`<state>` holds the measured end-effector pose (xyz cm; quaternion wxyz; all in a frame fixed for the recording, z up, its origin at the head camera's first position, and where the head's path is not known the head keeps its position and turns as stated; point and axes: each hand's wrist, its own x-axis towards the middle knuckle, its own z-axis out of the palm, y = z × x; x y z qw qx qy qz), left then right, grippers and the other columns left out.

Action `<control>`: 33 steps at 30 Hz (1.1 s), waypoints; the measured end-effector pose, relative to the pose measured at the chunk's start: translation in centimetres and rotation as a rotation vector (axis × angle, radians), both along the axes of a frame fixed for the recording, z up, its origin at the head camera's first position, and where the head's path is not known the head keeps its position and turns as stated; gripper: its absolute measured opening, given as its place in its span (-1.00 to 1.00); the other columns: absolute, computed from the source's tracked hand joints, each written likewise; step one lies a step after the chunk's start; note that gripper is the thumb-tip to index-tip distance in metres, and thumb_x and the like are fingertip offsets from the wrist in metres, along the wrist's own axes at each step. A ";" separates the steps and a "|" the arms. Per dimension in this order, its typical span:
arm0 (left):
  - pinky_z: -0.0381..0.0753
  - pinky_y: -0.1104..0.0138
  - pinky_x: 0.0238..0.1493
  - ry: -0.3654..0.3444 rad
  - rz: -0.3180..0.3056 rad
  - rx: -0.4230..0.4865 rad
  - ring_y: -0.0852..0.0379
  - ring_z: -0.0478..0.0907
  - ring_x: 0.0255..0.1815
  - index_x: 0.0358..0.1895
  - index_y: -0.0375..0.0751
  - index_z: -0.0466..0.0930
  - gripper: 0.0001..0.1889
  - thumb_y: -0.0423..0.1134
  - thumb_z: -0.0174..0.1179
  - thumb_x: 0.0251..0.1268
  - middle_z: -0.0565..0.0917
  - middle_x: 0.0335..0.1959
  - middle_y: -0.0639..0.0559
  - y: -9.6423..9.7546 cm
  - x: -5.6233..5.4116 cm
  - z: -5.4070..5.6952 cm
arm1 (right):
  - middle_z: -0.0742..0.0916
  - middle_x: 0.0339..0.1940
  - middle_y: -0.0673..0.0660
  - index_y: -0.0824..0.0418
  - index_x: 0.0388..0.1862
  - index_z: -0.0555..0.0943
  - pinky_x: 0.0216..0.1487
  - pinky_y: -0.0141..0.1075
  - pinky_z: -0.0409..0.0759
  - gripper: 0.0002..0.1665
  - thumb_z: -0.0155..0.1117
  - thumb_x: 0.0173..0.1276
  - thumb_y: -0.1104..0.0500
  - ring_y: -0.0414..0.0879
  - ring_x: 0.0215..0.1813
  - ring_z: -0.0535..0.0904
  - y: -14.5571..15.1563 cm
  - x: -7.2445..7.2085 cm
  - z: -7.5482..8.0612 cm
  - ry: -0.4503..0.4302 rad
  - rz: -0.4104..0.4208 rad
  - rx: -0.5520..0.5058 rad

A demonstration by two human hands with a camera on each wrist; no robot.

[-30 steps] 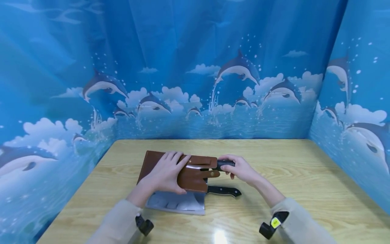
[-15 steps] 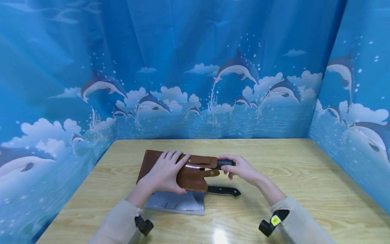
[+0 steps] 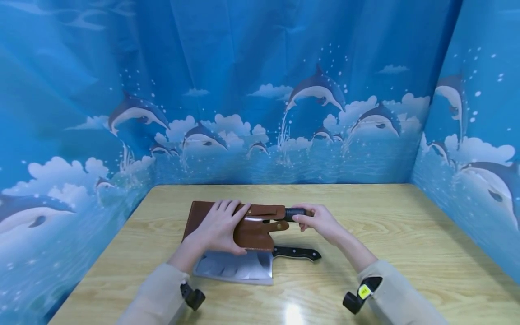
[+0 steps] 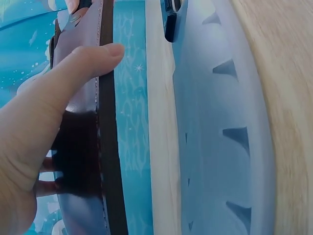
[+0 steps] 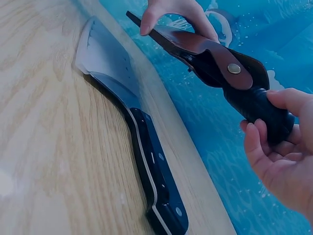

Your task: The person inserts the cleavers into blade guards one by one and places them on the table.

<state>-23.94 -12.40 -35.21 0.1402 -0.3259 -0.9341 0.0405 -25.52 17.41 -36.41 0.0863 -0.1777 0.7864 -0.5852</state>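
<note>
My left hand [image 3: 219, 228] grips a brown leather knife sheath [image 3: 256, 237] across its middle, the thumb bent over the near edge [image 4: 115, 51]. A black handle [image 3: 292, 213] sticks out of the sheath's right end, and my right hand [image 3: 322, 223] holds it between thumb and fingers. Shiny metal shows through a slot; the rest of that blade is hidden in the leather. A strap with a brass snap [image 5: 234, 69] sits near the handle. Both wrist views show the sheath raised above the table. Below it lies a cleaver [image 3: 243, 268] with a black riveted handle [image 5: 161, 169].
The wood-grain table [image 3: 390, 271] runs back to a blue dolphin-print curtain [image 3: 260, 90] behind and at both sides. The cleaver's wide blade points left, a paler strip [image 4: 257, 147] along its near edge. Black cameras [image 3: 192, 298] are strapped to both sleeves.
The sheath, its black handle and both hands have shifted slightly left and away, showing more of the cleaver on the table. Both grips stay the same.
</note>
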 end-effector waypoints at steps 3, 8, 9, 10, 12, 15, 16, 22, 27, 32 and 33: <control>0.20 -0.07 0.21 -0.009 -0.014 0.012 -0.15 0.25 0.22 0.43 -0.10 0.09 0.24 0.51 0.25 -0.44 0.31 0.25 -0.20 0.2 0.0 -0.2 | 0.63 -0.27 0.21 0.47 0.20 0.40 -0.22 -0.13 0.60 -0.41 0.23 0.29 0.15 -0.02 -0.36 0.55 -0.2 -0.1 0.0 0.006 0.030 -0.009; 0.21 -0.06 0.20 -0.009 -0.032 0.025 -0.16 0.25 0.21 0.44 -0.08 0.08 0.24 0.52 0.22 -0.43 0.31 0.24 -0.21 0.6 0.0 -0.3 | 0.63 -0.29 0.23 0.49 0.20 0.39 -0.20 -0.14 0.60 -0.40 0.23 0.29 0.15 -0.12 -0.40 0.53 -0.4 -0.1 0.1 0.013 0.051 -0.020; 0.21 -0.06 0.20 -0.007 -0.030 0.022 -0.16 0.25 0.22 0.44 -0.08 0.07 0.24 0.52 0.22 -0.43 0.31 0.25 -0.21 0.7 0.0 -0.3 | 0.63 -0.29 0.25 0.48 0.21 0.39 -0.20 -0.14 0.60 -0.40 0.23 0.29 0.15 -0.12 -0.40 0.53 -0.5 -0.2 0.1 0.009 0.048 -0.020; 0.21 -0.06 0.20 -0.005 -0.028 0.020 -0.16 0.26 0.22 0.44 -0.08 0.07 0.24 0.52 0.23 -0.43 0.31 0.25 -0.21 0.7 0.0 -0.3 | 0.62 -0.29 0.28 0.50 0.21 0.38 -0.20 -0.14 0.60 -0.39 0.23 0.29 0.15 -0.11 -0.40 0.53 -0.5 -0.2 0.1 0.009 0.049 -0.017; 0.21 -0.06 0.20 -0.004 -0.029 0.022 -0.16 0.26 0.22 0.44 -0.09 0.07 0.24 0.52 0.23 -0.43 0.31 0.25 -0.22 0.7 -0.1 -0.3 | 0.61 -0.27 0.29 0.50 0.22 0.37 -0.19 -0.14 0.60 -0.39 0.22 0.30 0.16 -0.06 -0.37 0.54 -0.4 -0.4 0.0 0.005 0.049 -0.006; 0.21 -0.07 0.20 -0.017 -0.025 0.029 -0.17 0.26 0.23 0.44 -0.09 0.07 0.24 0.50 0.24 -0.42 0.30 0.26 -0.22 0.8 -0.5 -0.3 | 0.62 -0.27 0.28 0.49 0.24 0.34 -0.16 -0.08 0.59 -0.39 0.21 0.31 0.18 0.02 -0.34 0.56 -0.3 -0.9 0.0 -0.007 0.046 0.006; 0.20 -0.07 0.21 -0.022 -0.023 0.033 -0.17 0.25 0.23 0.44 -0.08 0.07 0.23 0.50 0.25 -0.42 0.30 0.26 -0.22 0.9 -0.7 -0.3 | 0.62 -0.27 0.26 0.50 0.24 0.34 -0.15 -0.06 0.59 -0.39 0.21 0.31 0.18 0.04 -0.33 0.56 -0.2 -1.1 0.1 -0.007 0.044 0.008; 0.21 -0.05 0.22 -0.033 0.010 0.001 -0.15 0.25 0.24 0.45 -0.05 0.05 0.24 0.52 0.24 -0.42 0.30 0.27 -0.18 1.5 -2.6 -0.3 | 0.63 -0.13 0.27 0.48 0.22 0.37 -0.14 -0.05 0.59 -0.43 0.21 0.30 0.22 -0.03 -0.32 0.58 -0.2 -2.6 0.4 -0.011 0.007 0.026; 0.23 -0.03 0.22 -0.070 0.039 -0.036 -0.11 0.25 0.25 0.45 -0.04 0.04 0.23 0.52 0.23 -0.40 0.30 0.27 -0.15 2.3 -4.5 -0.7 | 0.63 -0.22 0.26 0.52 0.21 0.36 -0.16 -0.14 0.61 -0.45 0.19 0.28 0.31 0.03 -0.28 0.59 -0.2 -4.0 -0.1 -0.045 -0.067 -0.008; 0.21 -0.02 0.24 -0.143 0.064 -0.048 -0.10 0.25 0.25 0.45 -0.03 0.03 0.21 0.50 0.25 -0.37 0.31 0.26 -0.13 3.0 -6.1 -1.2 | 0.65 -0.30 0.20 0.56 0.16 0.37 -0.25 -0.25 0.62 -0.48 0.19 0.26 0.33 -0.02 -0.33 0.61 -0.1 -5.6 -1.1 -0.056 -0.126 -0.018; 0.20 -0.01 0.25 -0.156 0.068 -0.052 -0.11 0.25 0.26 0.45 -0.03 0.02 0.21 0.50 0.25 -0.36 0.31 0.27 -0.14 3.1 -6.3 -1.4 | 0.65 -0.29 0.20 0.55 0.15 0.38 -0.24 -0.24 0.62 -0.48 0.20 0.27 0.32 -0.04 -0.33 0.60 -0.1 -5.8 -1.3 -0.062 -0.136 -0.010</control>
